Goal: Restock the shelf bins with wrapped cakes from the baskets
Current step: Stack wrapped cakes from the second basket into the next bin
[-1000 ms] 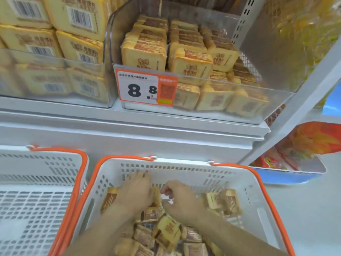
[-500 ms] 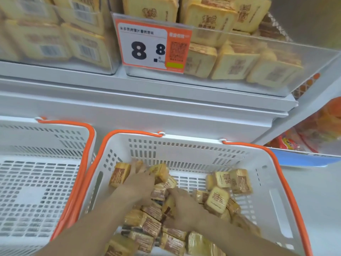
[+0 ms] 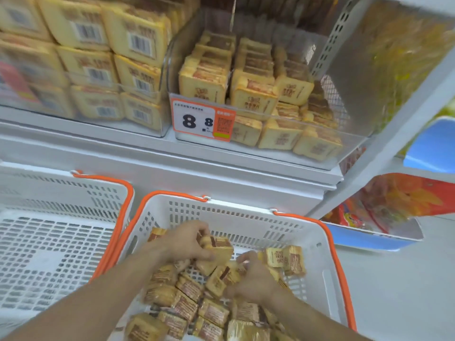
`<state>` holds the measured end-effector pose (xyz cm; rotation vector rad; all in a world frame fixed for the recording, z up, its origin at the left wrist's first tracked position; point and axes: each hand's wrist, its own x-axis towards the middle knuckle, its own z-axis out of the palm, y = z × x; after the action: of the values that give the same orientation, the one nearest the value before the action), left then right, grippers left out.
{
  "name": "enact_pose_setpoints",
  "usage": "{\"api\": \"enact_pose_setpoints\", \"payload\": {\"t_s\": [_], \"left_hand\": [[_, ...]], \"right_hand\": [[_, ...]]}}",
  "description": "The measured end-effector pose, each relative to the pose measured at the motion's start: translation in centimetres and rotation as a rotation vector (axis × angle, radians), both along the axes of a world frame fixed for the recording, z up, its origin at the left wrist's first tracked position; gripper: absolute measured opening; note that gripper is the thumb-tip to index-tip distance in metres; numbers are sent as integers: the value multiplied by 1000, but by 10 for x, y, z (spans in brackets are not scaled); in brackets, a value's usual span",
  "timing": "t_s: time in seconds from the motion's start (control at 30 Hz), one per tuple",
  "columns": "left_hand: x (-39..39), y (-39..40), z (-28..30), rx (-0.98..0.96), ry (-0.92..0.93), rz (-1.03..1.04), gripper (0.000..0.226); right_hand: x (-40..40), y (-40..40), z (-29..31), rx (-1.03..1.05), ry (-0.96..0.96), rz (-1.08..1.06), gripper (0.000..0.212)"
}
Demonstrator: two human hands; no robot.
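Both my hands are down in the white basket (image 3: 327, 271) with orange handles, which holds several wrapped cakes (image 3: 211, 313). My left hand (image 3: 187, 242) is closed around a small stack of wrapped cakes (image 3: 220, 247) lifted slightly above the pile. My right hand (image 3: 251, 279) grips another wrapped cake (image 3: 221, 279) among the loose ones. Above, the clear shelf bin (image 3: 317, 159) with the "8.8" price tag (image 3: 202, 120) holds rows of the same cakes (image 3: 253, 97), with room at its right side.
An empty white basket (image 3: 54, 247) stands to the left. The left shelf bin (image 3: 103, 70) is stacked with larger yellow packs. A blue bin with orange snack bags (image 3: 384, 210) sits low on the right, beside a white shelf post (image 3: 384, 134).
The view has tilted back up, showing more of the shelf. My left hand has gathered cakes and raised them; my right hand has shifted right and closed on a cake.
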<state>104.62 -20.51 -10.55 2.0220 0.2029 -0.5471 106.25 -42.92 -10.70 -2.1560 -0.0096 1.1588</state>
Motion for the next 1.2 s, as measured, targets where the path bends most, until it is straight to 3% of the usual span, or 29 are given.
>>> {"api": "enact_pose_setpoints", "payload": {"t_s": [0.2, 0.27, 0.33, 0.4, 0.6, 0.7, 0.87, 1.07, 1.2], "left_hand": [[-11, -12, 132, -428, -56, 125, 31], [-17, -20, 171, -544, -62, 162, 42], [-24, -30, 204, -725, -20, 258, 60], [-35, -40, 235, -865, 2, 313, 60], [-64, -66, 289, -1194, -3, 477, 55], [-79, -81, 286, -1084, -151, 605, 47], [-96, -83, 271, -405, -398, 581, 58], [-91, -73, 259, -170, -413, 426, 63], [-90, -70, 253, -209, -397, 376, 70]], "right_hand": [[-15, -21, 116, 151, -38, -184, 55], [-17, -24, 153, 228, -23, -275, 47], [-19, -24, 186, 316, -11, -343, 53], [-22, -26, 218, 382, -57, -372, 55], [-32, -32, 254, 565, -145, -622, 35], [-36, -33, 258, 720, -81, -714, 28], [-36, -40, 251, 898, -46, -746, 30], [-29, -48, 247, 1013, -107, -763, 60], [-35, -45, 247, 968, -357, -522, 72]]}}
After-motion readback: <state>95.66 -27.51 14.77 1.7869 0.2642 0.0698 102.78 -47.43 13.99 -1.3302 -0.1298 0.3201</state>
